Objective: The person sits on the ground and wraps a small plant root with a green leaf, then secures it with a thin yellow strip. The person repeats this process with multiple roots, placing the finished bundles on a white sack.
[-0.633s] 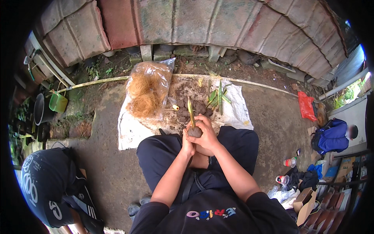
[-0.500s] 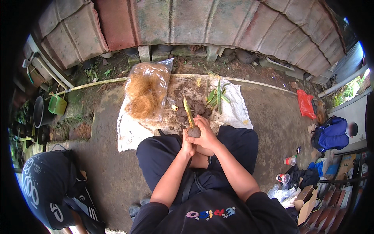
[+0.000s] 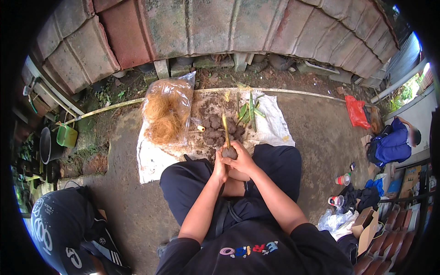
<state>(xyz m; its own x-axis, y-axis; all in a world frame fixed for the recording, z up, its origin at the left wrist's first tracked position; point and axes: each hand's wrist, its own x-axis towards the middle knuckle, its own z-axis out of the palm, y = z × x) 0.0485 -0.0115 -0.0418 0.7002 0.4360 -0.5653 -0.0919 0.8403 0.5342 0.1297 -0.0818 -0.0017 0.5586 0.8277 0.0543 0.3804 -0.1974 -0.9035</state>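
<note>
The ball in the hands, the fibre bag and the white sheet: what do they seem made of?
Ball: probably damp soil or clay, matte brown like the clumps.
Bag: clear plastic film, glossy, from its glints and creases; the fibre inside looks like dry plant strands, golden-brown and tangled.
Sheet: dull, wrinkled, maybe woven plastic or cloth; weave unclear.

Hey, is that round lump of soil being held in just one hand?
No, the left hand and the right hand are both cupped around the soil lump.
</note>
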